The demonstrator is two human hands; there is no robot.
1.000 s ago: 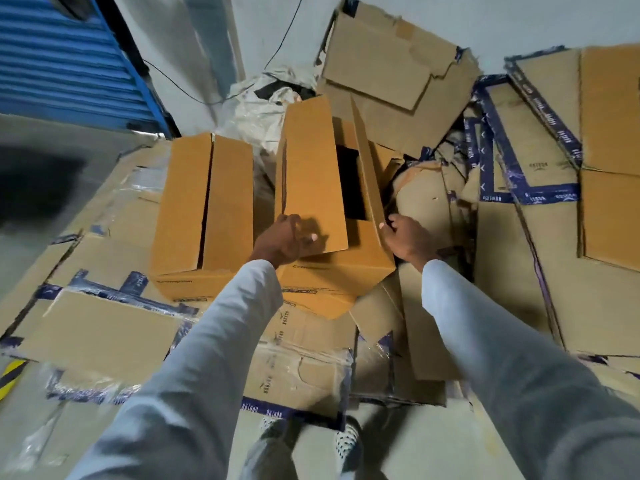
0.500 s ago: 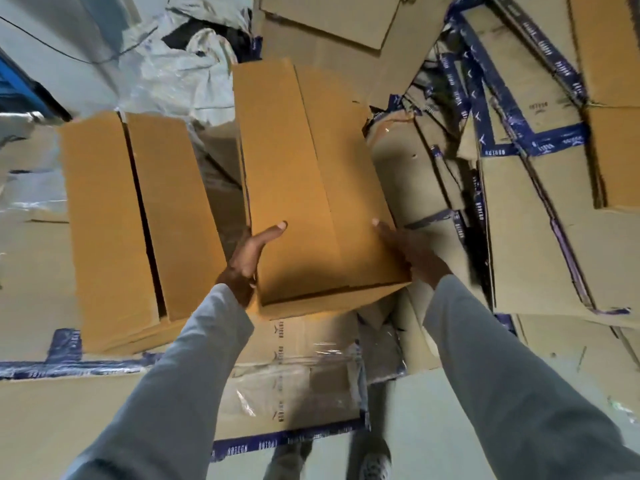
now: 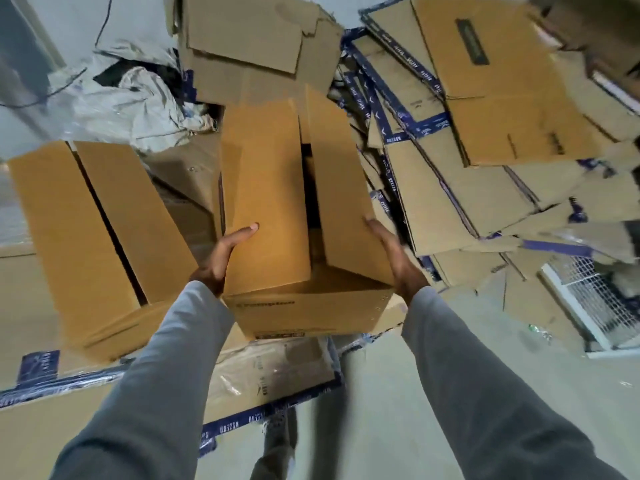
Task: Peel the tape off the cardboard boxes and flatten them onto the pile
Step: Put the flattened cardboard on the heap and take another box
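- Held box (image 3: 298, 244) up between both hands, over floor cardboard, left of pile (image 3: 485, 140).
- Left hand (image 3: 221, 258) and right hand (image 3: 398, 261) pressed flat against opposite sides, fingers straight.
- Flaps loose; best collapsed by pushing opposite corners together.

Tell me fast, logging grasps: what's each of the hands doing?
Left hand: open, pressed flat against the box side.
Right hand: open, pressed flat against the opposite side.
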